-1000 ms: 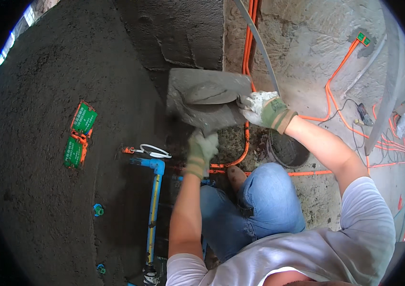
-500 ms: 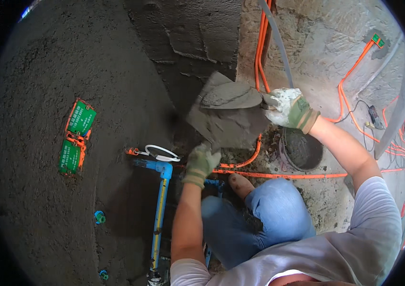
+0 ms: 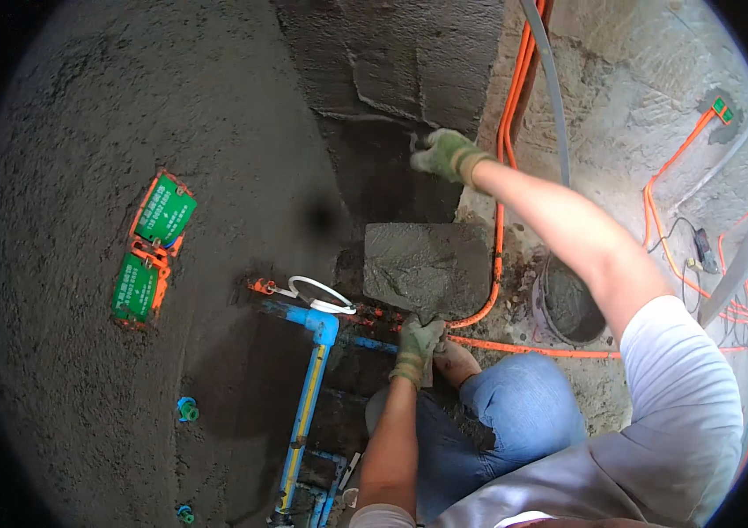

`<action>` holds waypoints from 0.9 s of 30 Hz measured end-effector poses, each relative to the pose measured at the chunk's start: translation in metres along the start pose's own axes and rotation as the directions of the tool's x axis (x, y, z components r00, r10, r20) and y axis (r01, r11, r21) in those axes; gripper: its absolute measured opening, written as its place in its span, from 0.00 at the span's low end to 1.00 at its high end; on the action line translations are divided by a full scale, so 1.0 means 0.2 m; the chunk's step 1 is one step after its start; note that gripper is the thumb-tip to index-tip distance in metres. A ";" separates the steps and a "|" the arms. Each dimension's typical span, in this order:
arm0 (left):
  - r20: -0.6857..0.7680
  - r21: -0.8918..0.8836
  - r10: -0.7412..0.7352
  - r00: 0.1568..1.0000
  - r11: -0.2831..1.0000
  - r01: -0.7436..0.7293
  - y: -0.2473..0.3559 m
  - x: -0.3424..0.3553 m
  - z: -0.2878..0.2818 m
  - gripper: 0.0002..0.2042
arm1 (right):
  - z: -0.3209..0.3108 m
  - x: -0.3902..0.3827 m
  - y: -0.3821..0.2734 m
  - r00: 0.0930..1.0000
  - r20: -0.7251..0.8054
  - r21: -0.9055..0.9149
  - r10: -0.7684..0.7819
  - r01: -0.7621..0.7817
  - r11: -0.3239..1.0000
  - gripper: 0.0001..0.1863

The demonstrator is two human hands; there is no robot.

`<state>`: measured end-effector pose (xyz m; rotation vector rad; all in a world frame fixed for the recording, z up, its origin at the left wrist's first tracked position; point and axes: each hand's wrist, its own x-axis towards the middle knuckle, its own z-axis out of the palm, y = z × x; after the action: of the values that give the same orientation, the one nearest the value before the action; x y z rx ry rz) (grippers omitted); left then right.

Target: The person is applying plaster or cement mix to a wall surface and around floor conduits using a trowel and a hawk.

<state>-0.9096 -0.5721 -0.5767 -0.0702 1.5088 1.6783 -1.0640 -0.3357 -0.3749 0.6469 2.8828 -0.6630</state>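
My left hand (image 3: pixel 418 350), in a green and white work glove, is closed round the handle of a square plasterer's hawk (image 3: pixel 471 264). Grey mortar (image 3: pixel 409 268) lies on the board, just in front of my knees. Farther off, my gloved right hand (image 3: pixel 446 157) reaches to the dark, wet lower part of the plastered wall (image 3: pixel 374 70). Its fingers are curled round the plastering trowel; the blade hardly shows against the dark mortar.
A bucket of mortar (image 3: pixel 572 304) stands right of my knee. Orange conduits (image 3: pixel 559 352) cross the floor and climb the corner. Blue pipe (image 3: pixel 303 414) and a white cable loop (image 3: pixel 316 290) lie left. Green-covered boxes (image 3: pixel 165 211) sit in the left wall.
My right hand has swung from over the hawk, where the trowel carried mortar, up and left to the wall. The hawk has come lower and nearer me with my left hand.
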 end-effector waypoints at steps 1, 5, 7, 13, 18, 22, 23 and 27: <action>0.001 0.016 -0.022 1.000 1.000 0.022 0.03 -0.01 -0.02 0.10 | -0.06 -0.02 -0.05 0.999 -0.049 0.097 0.005 0.000 0.995 0.31; 0.002 0.092 -0.056 0.998 0.994 0.055 0.16 -0.02 -0.06 0.11 | -0.30 -0.07 -0.18 0.998 -0.067 0.183 -0.012 0.025 0.983 0.32; 0.001 0.106 -0.064 0.998 0.992 0.063 0.18 -0.03 -0.06 0.11 | -0.36 -0.09 -0.15 0.987 -0.133 0.177 -0.085 0.108 0.978 0.31; 0.018 0.011 -0.023 1.000 1.000 0.023 0.06 0.06 -0.12 0.10 | -0.29 -0.27 -0.04 0.876 -0.442 -0.352 -0.192 0.027 0.935 0.27; 0.051 -0.010 -0.113 0.992 0.993 0.114 0.01 0.09 -0.07 0.10 | -0.03 -0.34 0.17 0.960 -0.278 -0.518 -0.019 -0.133 0.845 0.25; 0.082 -0.040 -0.058 0.995 0.997 0.061 0.06 0.05 -0.03 0.11 | -0.13 -0.32 0.18 0.997 -0.067 -0.388 0.042 -0.065 0.919 0.22; 0.062 -0.028 -0.062 0.996 0.998 0.064 0.09 0.04 -0.01 0.11 | -0.21 -0.29 0.17 0.995 -0.087 -0.283 0.038 -0.061 0.957 0.20; 0.034 0.051 -0.083 0.996 0.995 0.081 0.14 0.03 -0.02 0.11 | -0.45 -0.32 0.10 0.999 0.022 0.109 0.026 -0.028 0.994 0.20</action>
<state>-0.9326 -0.5701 -0.5598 -0.0745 1.4996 1.5688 -0.9999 -0.3045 -0.2899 0.6868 2.8300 -0.8236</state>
